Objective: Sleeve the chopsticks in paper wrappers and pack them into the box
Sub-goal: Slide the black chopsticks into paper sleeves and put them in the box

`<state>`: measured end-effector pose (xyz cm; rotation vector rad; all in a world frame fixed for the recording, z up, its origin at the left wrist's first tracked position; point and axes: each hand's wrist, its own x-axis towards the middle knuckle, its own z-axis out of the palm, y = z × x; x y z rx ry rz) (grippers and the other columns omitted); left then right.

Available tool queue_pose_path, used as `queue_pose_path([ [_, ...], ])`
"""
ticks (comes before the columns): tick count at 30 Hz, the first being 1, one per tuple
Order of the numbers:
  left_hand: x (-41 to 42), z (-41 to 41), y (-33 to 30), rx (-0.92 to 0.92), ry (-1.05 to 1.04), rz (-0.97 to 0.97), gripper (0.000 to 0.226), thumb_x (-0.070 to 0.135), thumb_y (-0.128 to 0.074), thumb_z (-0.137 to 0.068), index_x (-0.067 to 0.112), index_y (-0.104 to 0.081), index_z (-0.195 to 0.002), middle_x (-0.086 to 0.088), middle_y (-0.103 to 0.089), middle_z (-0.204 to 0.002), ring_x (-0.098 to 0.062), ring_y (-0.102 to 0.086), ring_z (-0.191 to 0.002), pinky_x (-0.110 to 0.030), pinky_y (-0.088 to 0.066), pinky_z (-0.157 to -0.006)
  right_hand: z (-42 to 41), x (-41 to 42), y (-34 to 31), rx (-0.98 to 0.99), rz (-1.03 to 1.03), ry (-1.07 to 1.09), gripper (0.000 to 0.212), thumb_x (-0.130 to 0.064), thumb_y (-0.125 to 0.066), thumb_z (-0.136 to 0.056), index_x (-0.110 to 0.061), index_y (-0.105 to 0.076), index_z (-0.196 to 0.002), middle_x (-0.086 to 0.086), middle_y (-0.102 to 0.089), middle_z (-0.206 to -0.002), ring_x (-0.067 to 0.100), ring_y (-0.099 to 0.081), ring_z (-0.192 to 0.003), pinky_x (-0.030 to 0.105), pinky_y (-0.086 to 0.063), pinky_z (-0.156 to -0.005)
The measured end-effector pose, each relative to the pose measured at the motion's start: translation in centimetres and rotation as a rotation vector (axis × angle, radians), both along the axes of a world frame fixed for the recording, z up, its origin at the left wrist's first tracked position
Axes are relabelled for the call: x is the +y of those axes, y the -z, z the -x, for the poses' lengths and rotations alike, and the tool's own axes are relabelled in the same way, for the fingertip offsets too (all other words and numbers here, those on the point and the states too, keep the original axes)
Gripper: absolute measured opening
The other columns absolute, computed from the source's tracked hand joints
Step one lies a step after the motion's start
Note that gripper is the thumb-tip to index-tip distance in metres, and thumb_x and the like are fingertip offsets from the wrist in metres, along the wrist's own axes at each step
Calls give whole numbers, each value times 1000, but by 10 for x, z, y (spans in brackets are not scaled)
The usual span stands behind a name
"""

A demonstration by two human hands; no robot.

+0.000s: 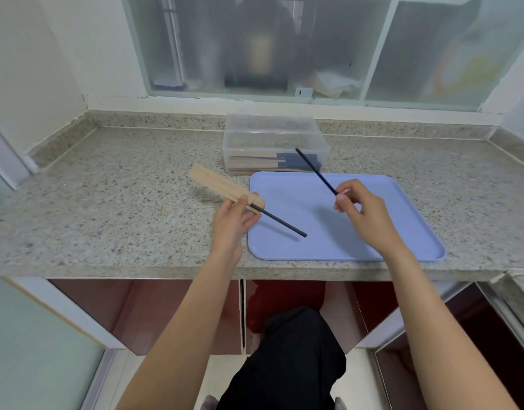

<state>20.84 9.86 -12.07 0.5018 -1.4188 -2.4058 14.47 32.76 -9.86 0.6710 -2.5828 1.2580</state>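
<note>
Two hands grip: left [231, 223] tan wrapper [222, 186] (black chopstick [280, 221] protruding), right [358, 208] another chopstick [315, 170].

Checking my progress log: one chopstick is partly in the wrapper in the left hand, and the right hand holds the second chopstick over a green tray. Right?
Not quite: the tray is blue, as the head view shows. The rest stands.

There were two loose black chopsticks [315, 171], one of them [280, 221] partly inside the one paper wrapper [222, 186] outside the box. There was one clear box [274, 143], holding several sleeved pairs, too stacked to count, and one blue tray [373, 232].
</note>
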Motion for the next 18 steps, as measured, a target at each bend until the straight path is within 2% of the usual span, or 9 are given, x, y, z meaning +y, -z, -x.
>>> queue_pose_path([
  [3,1,-1,0,-3,-10,-47,19,15,-49,-98,12,-57,-115,-4,-68,-103,-12,-67,-89,-21,-56,-76,-18,-10,-4,32,8,-53,7,-17,-55,-93,-22,-60,-94,-7,-66,-74,5,-59,-72,13,-41,-66],
  [5,2,-1,0,8,-19,-72,20,15,-50,-98,11,-56,-117,-4,-68,-102,-12,-67,-89,-20,-56,-74,-22,-12,1,85,-84,-37,8,-18,-58,-92,-21,-65,-94,-8,-67,-76,10,-61,-73,22,-45,-68],
  [8,4,-3,-2,33,-28,-99,18,14,-49,-98,11,-56,-115,-2,-69,-98,-9,-69,-83,-19,-56,-75,-23,-12,8,273,-236,7,8,-18,-61,-90,-19,-68,-93,-5,-68,-77,18,-62,-69,35,-49,-69],
  [11,4,-3,-3,48,-32,-102,16,14,-50,-98,13,-57,-112,1,-70,-96,-8,-70,-82,-19,-56,-75,-27,-14,7,390,-283,40,7,-16,-62,-89,-17,-68,-92,-4,-68,-74,19,-60,-65,41,-50,-68],
  [15,9,-3,-4,46,-10,-40,17,16,-49,-98,13,-60,-111,2,-71,-98,-8,-70,-85,-19,-56,-76,-33,-28,7,380,-283,53,9,-19,-60,-90,-19,-68,-94,-2,-67,-75,19,-60,-68,35,-50,-59],
  [18,15,-3,-3,18,-32,-19,17,17,-51,-97,10,-61,-109,-1,-71,-97,-10,-70,-84,-19,-56,-75,-36,-45,8,344,-271,12,10,-21,-60,-90,-19,-69,-95,-1,-67,-80,18,-62,-70,36,-51,-58],
])
